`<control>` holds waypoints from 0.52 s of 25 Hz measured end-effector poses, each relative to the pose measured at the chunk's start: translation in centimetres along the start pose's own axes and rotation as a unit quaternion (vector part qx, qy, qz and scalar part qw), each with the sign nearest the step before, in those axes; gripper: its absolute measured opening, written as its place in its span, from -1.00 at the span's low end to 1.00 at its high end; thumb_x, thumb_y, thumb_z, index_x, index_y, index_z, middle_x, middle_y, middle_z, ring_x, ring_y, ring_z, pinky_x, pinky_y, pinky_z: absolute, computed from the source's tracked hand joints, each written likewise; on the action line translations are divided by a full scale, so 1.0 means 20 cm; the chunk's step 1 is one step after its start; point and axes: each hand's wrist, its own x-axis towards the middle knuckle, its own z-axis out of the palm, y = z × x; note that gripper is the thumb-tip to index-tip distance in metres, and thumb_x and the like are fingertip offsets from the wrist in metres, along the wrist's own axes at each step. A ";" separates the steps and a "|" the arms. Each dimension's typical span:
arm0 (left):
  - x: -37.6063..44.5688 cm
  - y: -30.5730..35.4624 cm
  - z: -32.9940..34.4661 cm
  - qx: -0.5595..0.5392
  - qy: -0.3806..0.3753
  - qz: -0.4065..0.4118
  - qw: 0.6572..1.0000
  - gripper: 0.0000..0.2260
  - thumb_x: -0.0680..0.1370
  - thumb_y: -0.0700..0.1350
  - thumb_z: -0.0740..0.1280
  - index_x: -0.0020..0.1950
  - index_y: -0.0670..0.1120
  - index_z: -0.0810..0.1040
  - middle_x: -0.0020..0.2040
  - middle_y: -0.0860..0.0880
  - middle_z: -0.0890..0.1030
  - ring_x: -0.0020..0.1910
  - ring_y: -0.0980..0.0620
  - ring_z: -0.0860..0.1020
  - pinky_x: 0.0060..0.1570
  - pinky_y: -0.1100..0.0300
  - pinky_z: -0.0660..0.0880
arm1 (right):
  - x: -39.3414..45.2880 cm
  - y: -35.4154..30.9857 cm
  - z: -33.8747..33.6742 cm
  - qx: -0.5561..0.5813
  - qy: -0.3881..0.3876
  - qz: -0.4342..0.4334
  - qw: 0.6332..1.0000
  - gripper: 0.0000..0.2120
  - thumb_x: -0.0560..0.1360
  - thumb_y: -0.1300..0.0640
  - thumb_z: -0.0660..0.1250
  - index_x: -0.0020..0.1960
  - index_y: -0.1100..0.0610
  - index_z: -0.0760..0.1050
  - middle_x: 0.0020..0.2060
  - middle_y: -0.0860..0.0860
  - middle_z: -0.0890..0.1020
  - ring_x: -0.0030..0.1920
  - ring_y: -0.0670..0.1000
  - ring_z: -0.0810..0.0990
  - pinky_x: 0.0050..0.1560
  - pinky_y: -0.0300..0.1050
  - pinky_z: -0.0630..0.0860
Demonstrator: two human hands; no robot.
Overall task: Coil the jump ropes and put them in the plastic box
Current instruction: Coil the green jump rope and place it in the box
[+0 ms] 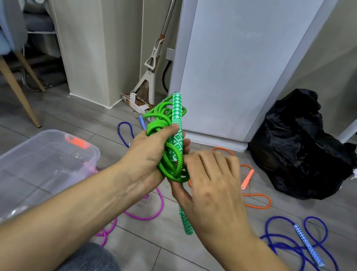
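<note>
My left hand (146, 151) grips a coiled green jump rope (170, 157) together with one green-and-white patterned handle (178, 111) that points upward. My right hand (211, 188) is beside the coil, its thumb and fingers on the rope's lower loops; the second green handle (185, 221) hangs down below it. The clear plastic box (25, 169) with orange clips sits on the floor at lower left. On the floor lie a pink rope (155, 212), an orange rope (256, 200) and a blue rope (309, 252).
A second blue rope (126, 131) lies behind my left hand. A black rubbish bag (301, 144) sits at right beside a white appliance (244, 63). A mop (151, 67) leans on the wall. A chair (7, 35) stands at left. My knee (91, 267) is at the bottom.
</note>
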 end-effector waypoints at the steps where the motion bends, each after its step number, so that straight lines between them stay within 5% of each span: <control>1: -0.01 -0.01 0.00 0.006 0.003 0.005 1.000 -0.68 0.58 -0.21 0.33 0.29 -0.33 0.48 -0.20 -0.20 0.56 -0.44 0.00 0.61 -0.44 0.21 0.56 | 0.00 0.01 0.00 0.003 0.000 0.002 1.000 -0.85 0.46 0.07 0.39 -0.10 0.15 0.53 -0.19 0.05 0.56 -0.18 0.14 0.50 -0.12 0.08 0.42; 9: -0.03 0.01 0.00 0.022 -0.001 -0.033 0.999 -0.78 0.61 -0.18 0.28 0.17 -0.31 0.49 -0.38 -0.15 0.64 -0.49 0.00 0.60 -0.46 0.23 0.56 | -0.01 0.03 0.06 0.011 0.023 -0.041 0.999 -0.87 0.50 0.09 0.41 -0.14 0.14 0.53 -0.23 0.05 0.55 -0.21 0.14 0.50 -0.15 0.07 0.40; 13: -0.03 0.01 -0.01 0.060 -0.022 0.002 0.998 -0.79 0.59 -0.23 0.31 0.17 -0.31 0.53 -0.33 -0.17 0.65 -0.43 -0.04 0.63 -0.40 0.15 0.59 | -0.06 0.15 0.02 0.083 0.014 -0.016 0.996 -0.85 0.51 0.14 0.38 0.04 0.07 0.46 -0.09 0.00 0.60 -0.10 0.05 0.52 -0.03 0.00 0.38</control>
